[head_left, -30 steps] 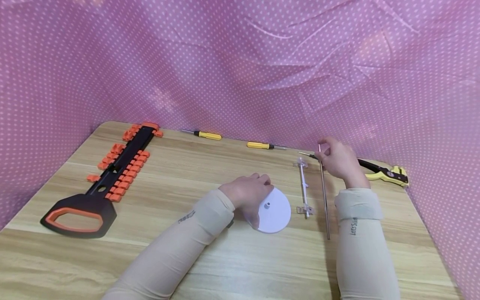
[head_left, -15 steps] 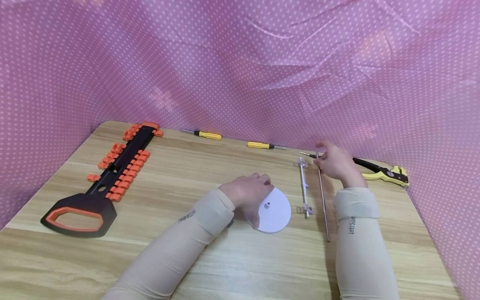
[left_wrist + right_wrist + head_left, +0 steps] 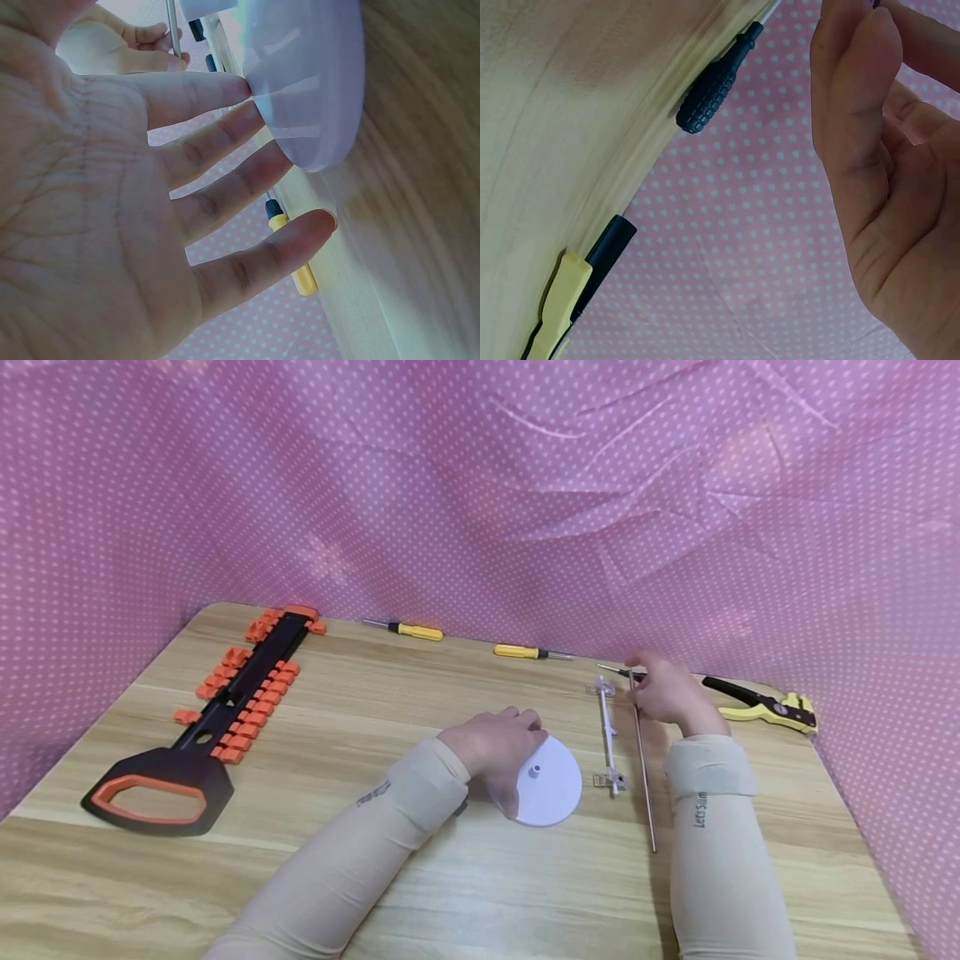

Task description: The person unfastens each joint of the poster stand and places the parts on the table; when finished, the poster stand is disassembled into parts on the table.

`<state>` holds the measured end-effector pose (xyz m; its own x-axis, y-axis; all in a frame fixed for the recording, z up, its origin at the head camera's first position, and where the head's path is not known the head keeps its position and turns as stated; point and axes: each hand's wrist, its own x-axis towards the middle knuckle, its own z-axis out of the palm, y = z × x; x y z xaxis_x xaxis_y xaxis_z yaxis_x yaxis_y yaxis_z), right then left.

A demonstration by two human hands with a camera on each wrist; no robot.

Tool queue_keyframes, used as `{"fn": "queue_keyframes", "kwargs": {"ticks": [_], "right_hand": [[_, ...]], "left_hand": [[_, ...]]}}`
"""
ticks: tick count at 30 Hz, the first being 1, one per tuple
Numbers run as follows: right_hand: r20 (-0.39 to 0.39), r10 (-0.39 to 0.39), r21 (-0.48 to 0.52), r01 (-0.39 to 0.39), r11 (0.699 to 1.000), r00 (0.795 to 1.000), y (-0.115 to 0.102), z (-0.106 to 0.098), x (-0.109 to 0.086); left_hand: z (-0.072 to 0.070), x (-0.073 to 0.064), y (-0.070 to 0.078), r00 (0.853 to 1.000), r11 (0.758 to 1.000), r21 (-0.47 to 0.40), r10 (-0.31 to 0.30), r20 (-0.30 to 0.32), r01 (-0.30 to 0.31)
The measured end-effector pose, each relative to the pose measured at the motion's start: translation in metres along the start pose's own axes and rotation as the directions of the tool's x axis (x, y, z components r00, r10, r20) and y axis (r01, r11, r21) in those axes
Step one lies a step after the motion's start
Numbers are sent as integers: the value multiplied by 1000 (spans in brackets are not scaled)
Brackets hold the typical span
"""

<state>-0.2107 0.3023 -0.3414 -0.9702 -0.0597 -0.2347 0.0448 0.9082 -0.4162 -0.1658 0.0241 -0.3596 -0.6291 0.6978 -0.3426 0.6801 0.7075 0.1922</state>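
Note:
In the head view my left hand [image 3: 491, 743] holds a white round base [image 3: 553, 789] on the table by its edge, thumb on the near side and fingers on the far side. A short stub rises from the base's middle. The left wrist view shows the spread fingertips at the rim of the base [image 3: 330, 97]. My right hand [image 3: 667, 693] pinches a thin metal rod [image 3: 643, 768] near its far end. The rod slants down toward the near side. Between base and rod lies a white stick [image 3: 607, 727] with clear clips at both ends.
A black and orange rack [image 3: 198, 743] lies at the left. Two yellow-handled screwdrivers [image 3: 420, 632] lie along the back edge. A black-handled screwdriver [image 3: 709, 90] and yellow-black pliers [image 3: 787, 712] lie at the back right. Pink dotted cloth [image 3: 450, 485] surrounds the table.
My right hand has moved slightly left and nearer with the metal rod, whose lower end has slid toward the near side. My left hand and the base stay put.

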Motion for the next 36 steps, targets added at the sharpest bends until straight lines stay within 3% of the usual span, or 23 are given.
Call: {"fn": "queue_keyframes", "kwargs": {"ticks": [15,23,36], "right_hand": [[11,-3,-49,4,999,1000,2,6,3],[63,-9,-21,10,1000,998,2,8,4],[84,15,-35,-12,999,996,4,10,7]], "left_hand": [[1,1,0,1000,1000,4,-5,-1,5],[2,1,0,1000,1000,5,-7,-3,7],[1,0,0,1000,1000,-5,-6,-3,6]]}}
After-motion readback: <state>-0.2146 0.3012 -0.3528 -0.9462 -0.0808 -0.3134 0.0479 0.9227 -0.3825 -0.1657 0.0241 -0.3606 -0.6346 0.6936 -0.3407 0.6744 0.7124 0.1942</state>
